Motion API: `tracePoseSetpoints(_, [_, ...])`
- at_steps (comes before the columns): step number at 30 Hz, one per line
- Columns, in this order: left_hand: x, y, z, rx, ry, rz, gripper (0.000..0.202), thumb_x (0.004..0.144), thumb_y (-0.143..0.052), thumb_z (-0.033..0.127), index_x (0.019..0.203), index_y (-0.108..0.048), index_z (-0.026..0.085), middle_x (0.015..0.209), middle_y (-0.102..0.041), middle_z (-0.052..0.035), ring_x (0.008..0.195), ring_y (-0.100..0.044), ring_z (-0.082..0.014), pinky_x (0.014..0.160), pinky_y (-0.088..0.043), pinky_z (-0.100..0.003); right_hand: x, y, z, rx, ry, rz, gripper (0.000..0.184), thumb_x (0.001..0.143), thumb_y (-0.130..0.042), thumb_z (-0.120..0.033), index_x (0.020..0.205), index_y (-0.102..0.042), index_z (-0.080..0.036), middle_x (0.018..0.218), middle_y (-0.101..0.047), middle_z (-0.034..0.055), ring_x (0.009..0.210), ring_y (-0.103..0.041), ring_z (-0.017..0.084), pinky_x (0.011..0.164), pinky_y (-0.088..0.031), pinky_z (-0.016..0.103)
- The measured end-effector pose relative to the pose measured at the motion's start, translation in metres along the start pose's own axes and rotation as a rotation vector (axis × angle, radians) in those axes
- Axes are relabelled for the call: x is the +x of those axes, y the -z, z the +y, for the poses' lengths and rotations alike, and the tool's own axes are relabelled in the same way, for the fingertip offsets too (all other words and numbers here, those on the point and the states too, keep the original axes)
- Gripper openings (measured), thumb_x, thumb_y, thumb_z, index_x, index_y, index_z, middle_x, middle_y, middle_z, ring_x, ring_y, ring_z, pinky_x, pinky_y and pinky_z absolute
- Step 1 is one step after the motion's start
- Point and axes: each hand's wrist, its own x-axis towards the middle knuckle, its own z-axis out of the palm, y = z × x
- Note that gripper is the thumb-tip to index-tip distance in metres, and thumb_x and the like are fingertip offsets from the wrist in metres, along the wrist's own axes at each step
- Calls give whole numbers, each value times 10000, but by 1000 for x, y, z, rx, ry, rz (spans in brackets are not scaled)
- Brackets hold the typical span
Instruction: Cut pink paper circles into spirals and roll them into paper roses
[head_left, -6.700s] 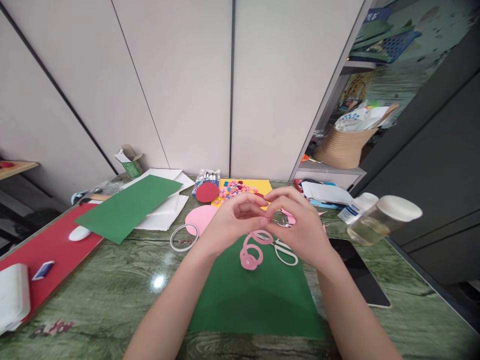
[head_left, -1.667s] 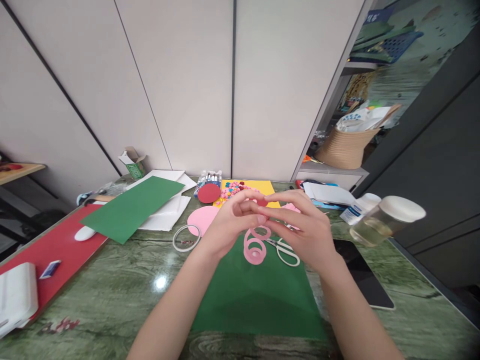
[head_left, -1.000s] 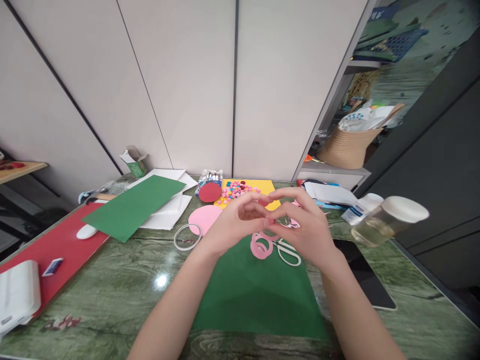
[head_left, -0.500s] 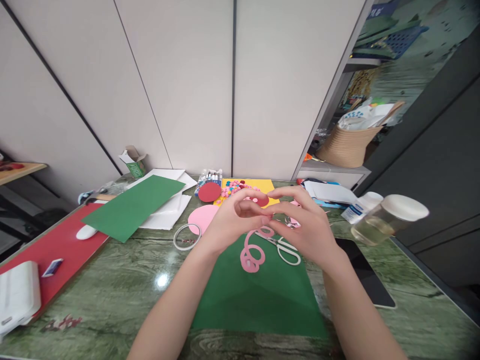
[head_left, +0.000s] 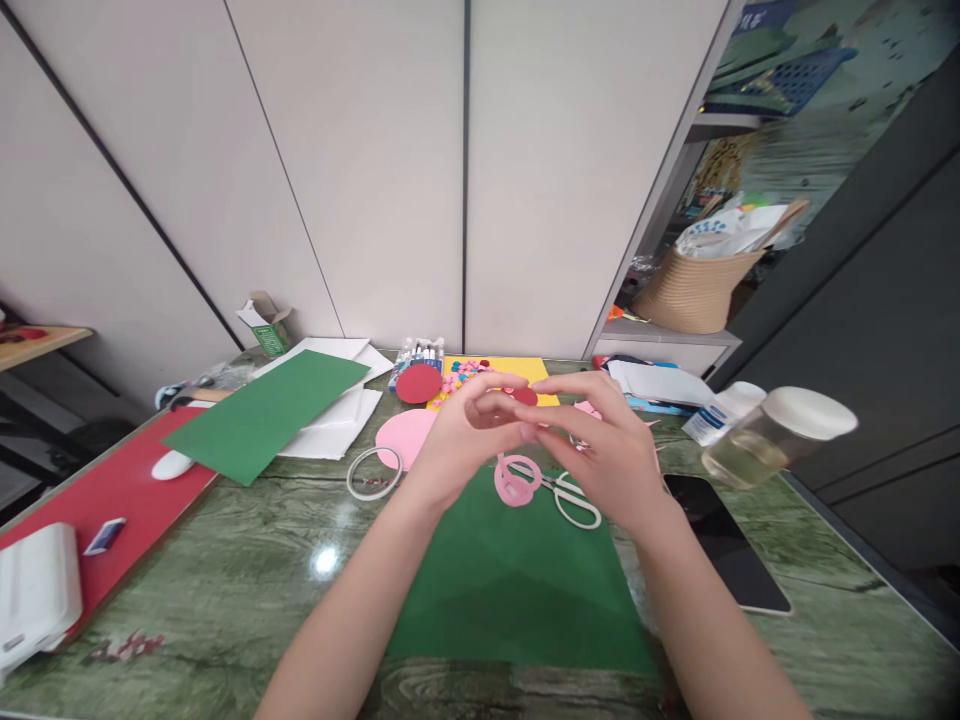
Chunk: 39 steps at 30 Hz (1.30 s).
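A curled pink paper strip dangles below my fingertips, its upper end hidden between them. My left hand and my right hand meet at the fingertips, both pinching the strip. Beneath them a green paper sheet lies flat on the table. White-handled scissors rest on that sheet's upper part, just behind the hanging strip. A pink paper circle lies to the left of my left hand, with a white ring overlapping its edge.
Behind my hands are a red circle, a yellow sheet and colourful pieces. A black tablet and a lidded jar stand right. Another green sheet and a red sheet lie left.
The dangling pink strip has drawn up closer to my fingers and coiled tighter. My hands stay almost in the same place.
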Motion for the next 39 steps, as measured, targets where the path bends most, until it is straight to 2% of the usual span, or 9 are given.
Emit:
tracePoseSetpoints(4, [1, -3, -5, -36, 12, -11, 357, 678, -687, 158, 1005, -550, 199, 810, -662, -8, 767, -626, -132, 710, -515, -278, -1, -3, 0, -24, -43, 51, 74, 779, -623, -155, 793, -606, -226, 951, -617, 45, 858, -564, 204, 736, -433, 379])
tracePoseSetpoints(9, [1, -3, -6, -29, 64, -22, 383, 667, -696, 160, 1021, -553, 197, 768, -662, -9, 754, -625, -137, 672, -513, -266, -1, -4, 0, 21, -101, 21, 119, 756, -627, -136, 711, -544, -208, 951, -600, 46, 881, -554, 211, 745, -439, 387])
tracePoseSetpoints(14, [3, -1, -6, -54, 42, 12, 371, 670, -686, 127, 1006, -545, 194, 756, -658, 0, 718, -617, -117, 651, -508, -243, -1, -1, 0, 58, -116, -31, 85, 784, -606, -150, 823, -592, -225, 959, -575, 47, 911, -556, 201, 764, -455, 379])
tracePoseSetpoints(24, [0, 2, 1, -19, 64, -49, 374, 685, -642, 93, 1026, -535, 206, 751, -623, 12, 718, -601, -113, 669, -510, -261, 0, 2, 1, 126, -33, -152, 248, 843, -538, -140, 1031, -620, -279, 1064, -581, 50, 995, -542, 187, 808, -462, 357])
tracePoseSetpoints(31, [1, 0, -5, -7, 21, -33, 385, 694, -681, 181, 1051, -538, 204, 800, -654, -15, 771, -616, -128, 752, -495, -294, -3, -1, 5, 49, -94, 14, 103, 784, -624, -177, 847, -640, -257, 994, -602, 32, 914, -575, 195, 756, -449, 362])
tracePoseSetpoints(34, [1, -1, -6, 1, 41, -22, 393, 691, -688, 197, 1054, -539, 213, 794, -653, -10, 760, -613, -129, 707, -491, -274, -3, -1, 3, 62, -136, 19, 68, 762, -640, -176, 773, -614, -237, 974, -597, 31, 904, -580, 197, 770, -446, 370])
tracePoseSetpoints(39, [1, -2, -6, 26, 71, -44, 372, 698, -678, 205, 1045, -541, 217, 800, -658, -15, 782, -616, -138, 657, -477, -247, -1, -1, 1, 78, -172, -14, 120, 737, -648, -165, 692, -549, -215, 957, -585, 28, 911, -575, 200, 786, -442, 377])
